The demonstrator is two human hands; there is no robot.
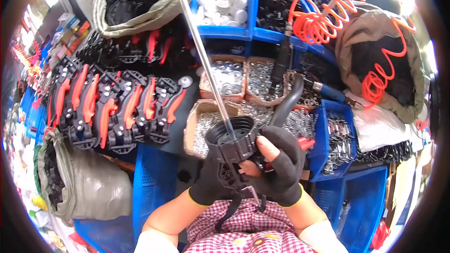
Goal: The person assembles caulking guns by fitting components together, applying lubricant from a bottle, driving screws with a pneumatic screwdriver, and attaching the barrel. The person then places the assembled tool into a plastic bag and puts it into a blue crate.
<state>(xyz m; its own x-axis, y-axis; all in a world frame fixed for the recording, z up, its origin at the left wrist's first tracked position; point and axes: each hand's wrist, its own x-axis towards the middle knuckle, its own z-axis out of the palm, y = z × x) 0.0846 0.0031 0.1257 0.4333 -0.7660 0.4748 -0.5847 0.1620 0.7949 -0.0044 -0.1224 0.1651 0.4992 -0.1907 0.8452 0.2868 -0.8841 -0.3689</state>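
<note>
A black plastic caulking gun handle with a round threaded collar is held up in front of me. A long shiny metal rod passes through the collar and slants up to the upper left; a bit of metal also pokes out below. My left hand, in a black glove, grips the handle from the left and beneath, its fingers mostly hidden. On the other side my right hand, in a black glove with bare thumb tip, closes around the handle. Something red shows between its fingers.
Black-and-red handles lie in a row at left. Boxes of small metal parts, a blue bin of white discs and a blue bin of metal pieces stand ahead. Air tools hang on orange coiled hoses. Sacks flank the bench.
</note>
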